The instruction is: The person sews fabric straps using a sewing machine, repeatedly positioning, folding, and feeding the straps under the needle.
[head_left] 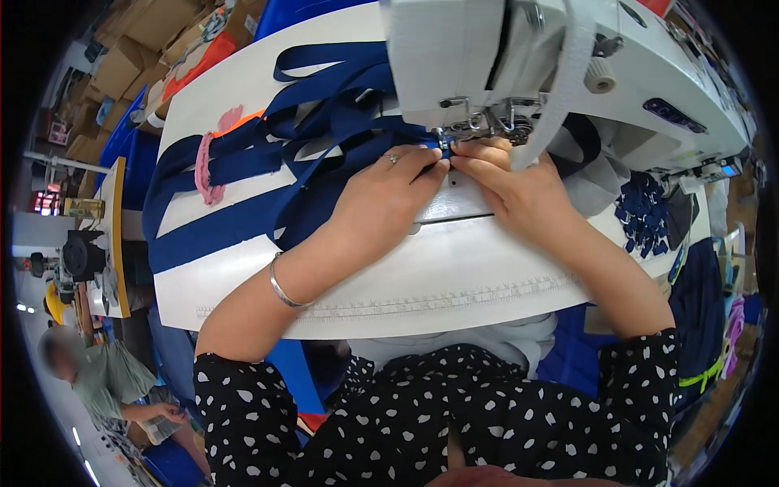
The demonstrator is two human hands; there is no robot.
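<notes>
Both hands meet beneath the head of a white sewing machine point(450, 65), close to its presser foot point(444, 140). My left hand point(395, 183) has its fingers pressed together on navy webbing point(341, 150) at the foot's left side. From the other side my right hand point(511, 178) pinches the same work, its thumb and fingertips nearly touching the left ones. The fingers hide most of the piece under the foot. Loops of the navy strap run leftward over the table, with a pink tie point(207, 170) lying across them.
A printed ruler point(389, 304) follows the front edge of the white table point(219, 296). Small navy pieces point(643, 213) are heaped at the right. Cardboard boxes point(134, 69) stand at the back left. Another person point(114, 377) sits at the far left.
</notes>
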